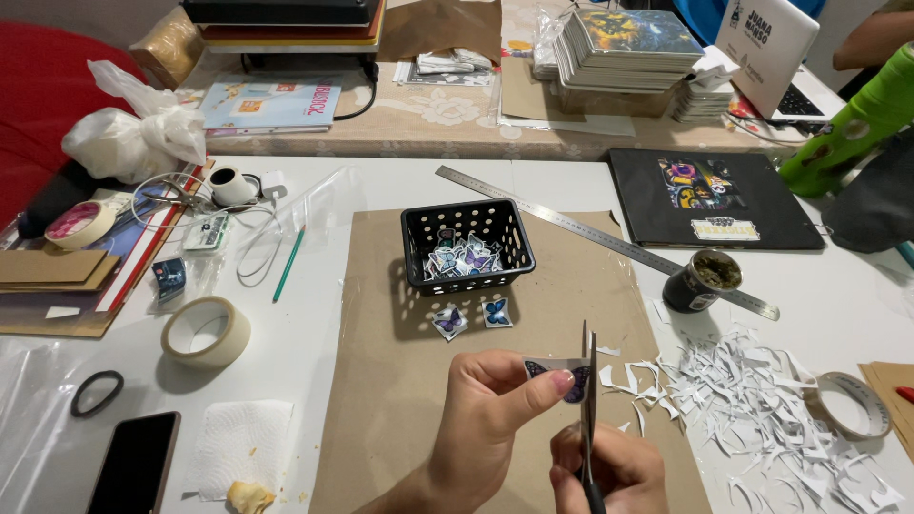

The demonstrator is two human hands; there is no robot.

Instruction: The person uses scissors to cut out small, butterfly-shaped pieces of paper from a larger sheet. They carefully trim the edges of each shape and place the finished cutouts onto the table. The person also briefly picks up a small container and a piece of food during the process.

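My left hand (495, 414) pinches a small paper strip printed with a purple butterfly (555, 367) between thumb and fingers. My right hand (614, 468) grips black-handled scissors (587, 381), their blades upright and cutting into the strip's right end. Both hands hover over a brown paper sheet (400, 381). Two cut butterfly stickers (473, 316) lie on the sheet just beyond my hands. Behind them stands a small black plastic basket (419, 238) holding several more cut stickers.
White paper scraps (752, 400) are heaped at the right beside a tape roll (852, 406). A metal ruler (590, 233), a small dark jar (703, 281), a black folder (714, 200), a masking tape roll (205, 331), a green pencil (288, 264) and a phone (135, 464) lie around.
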